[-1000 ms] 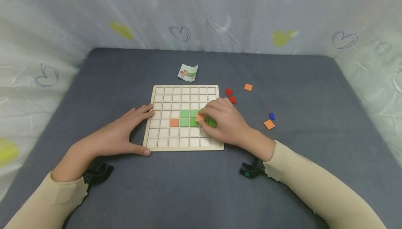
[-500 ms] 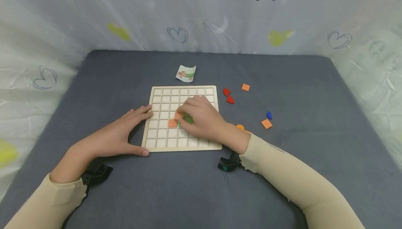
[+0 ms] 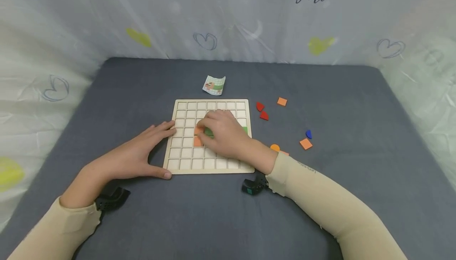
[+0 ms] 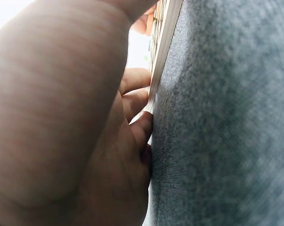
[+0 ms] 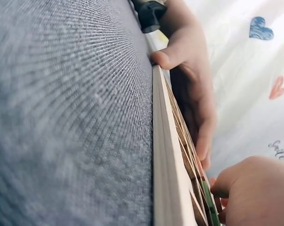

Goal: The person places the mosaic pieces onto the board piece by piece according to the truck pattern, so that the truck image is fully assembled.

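Note:
A wooden grid board (image 3: 210, 171) lies flat on the table. My right hand (image 3: 228, 135) is over its middle, pinching an orange square tile (image 3: 198, 130) between thumb and fingers. Directly below that tile another orange tile (image 3: 198, 141) sits in a cell. Green tiles (image 3: 244, 130) fill cells to the right, mostly hidden under the right hand. My left hand (image 3: 137, 151) rests at the board's left side, fingertips on the rim and thumb by the near left corner. In the left wrist view, the left fingers (image 4: 135, 80) touch the board's edge.
Beyond the board lies a small picture card (image 3: 214, 85). To the right are two red pieces (image 3: 264, 116), a far orange tile (image 3: 282, 101), a blue piece (image 3: 308, 134) and an orange tile (image 3: 305, 143). A round orange piece (image 3: 274, 147) lies beside the right forearm.
The right hand has carried the orange tile leftward over the green tiles, then lowered it to the cell above the other orange tile. The left hand stays in place.

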